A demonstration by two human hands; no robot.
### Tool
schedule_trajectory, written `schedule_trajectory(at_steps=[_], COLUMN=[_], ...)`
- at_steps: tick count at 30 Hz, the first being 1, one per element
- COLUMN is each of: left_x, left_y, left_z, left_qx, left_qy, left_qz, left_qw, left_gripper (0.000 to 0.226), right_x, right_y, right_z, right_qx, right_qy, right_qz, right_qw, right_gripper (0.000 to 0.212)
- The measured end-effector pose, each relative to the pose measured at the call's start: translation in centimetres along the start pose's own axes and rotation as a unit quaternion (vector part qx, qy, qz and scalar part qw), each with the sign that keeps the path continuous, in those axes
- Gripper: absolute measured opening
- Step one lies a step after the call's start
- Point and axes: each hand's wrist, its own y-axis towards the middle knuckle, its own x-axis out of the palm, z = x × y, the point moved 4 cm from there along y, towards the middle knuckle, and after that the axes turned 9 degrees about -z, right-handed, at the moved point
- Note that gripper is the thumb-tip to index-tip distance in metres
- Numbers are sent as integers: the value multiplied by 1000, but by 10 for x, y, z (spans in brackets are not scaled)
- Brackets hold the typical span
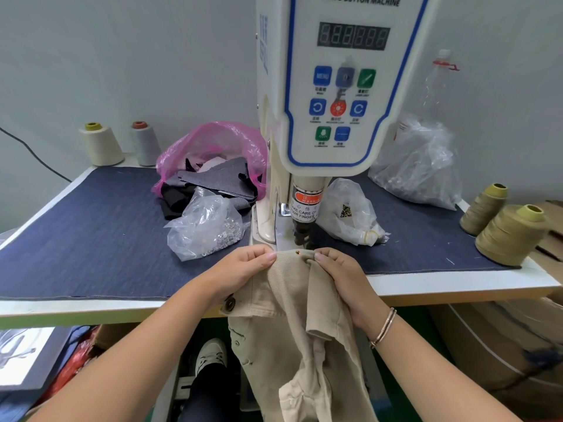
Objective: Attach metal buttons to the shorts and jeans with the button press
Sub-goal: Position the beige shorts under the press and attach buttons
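Nearest me, the beige shorts (292, 345) hang off the front edge of the tabletop (457, 286), their lower part dropping below the table towards my shoe (211, 354). My left hand (240, 269) pinches the waistband between thumb and curled fingers, and my right hand (338, 272) pinches it on the other side, so the band is stretched flat between them at the front edge. A small red light spot (298, 253) sits on the cloth between my thumbs, just under the head of the button press (335, 86). A dark button (229, 303) shows on the shorts below my left wrist.

To the left, the blue denim mat (91, 233) lies bare up to the front left corner. Past my left hand is a clear bag of metal buttons (207, 226), with a pink bag of cloth scraps (213, 166) behind it. Right of the press are two more clear bags (350, 208), and olive thread cones (511, 236) crowd the right edge. Two pale cones (102, 144) stand at the far left corner.
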Motion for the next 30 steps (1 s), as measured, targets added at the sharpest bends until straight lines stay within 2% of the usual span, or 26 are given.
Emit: schedule_trajectory(at_steps=[3, 6, 10, 13, 16, 18, 23, 25, 28, 30], left_x=[4, 9, 15, 19, 22, 26, 31, 20, 0, -8], left_y=[-2, -6, -12, -17, -23, -27, -35, -41, -57, -70], left_z=[3, 8, 25, 44, 67, 82, 107, 108, 101, 101], left_qx=[5, 14, 36, 59, 85, 102, 111, 87, 1, -30], left_qy=[-15, -14, -12, -3, 19, 27, 79, 108, 117, 135], left_qz=[-9, -32, -62, -68, -79, -102, -143, -137, -159, -152], left_qw=[1000, 999, 997, 996, 993, 989, 980, 981, 980, 979], left_gripper=[27, 20, 11, 6, 16, 22, 37, 42, 52, 62], right_x=[1, 3, 6, 5, 3, 6, 25, 29, 45, 67], right_y=[-2, -10, -30, -41, -50, -54, -60, -57, -51, -48], right_z=[0, -2, -11, -6, -8, -17, -39, -52, -83, -102], right_qx=[-3, -47, -87, -35, 44, 91, 153, 126, 38, -22], right_qy=[-8, 1, -21, -15, -38, -3, -20, 25, 85, 51], right_qz=[-6, -31, -91, -106, -107, -132, -234, -225, -214, -223], right_qw=[1000, 998, 992, 994, 993, 987, 960, 966, 972, 973], right_gripper=[25, 29, 13, 14, 22, 29, 32, 25, 30, 23])
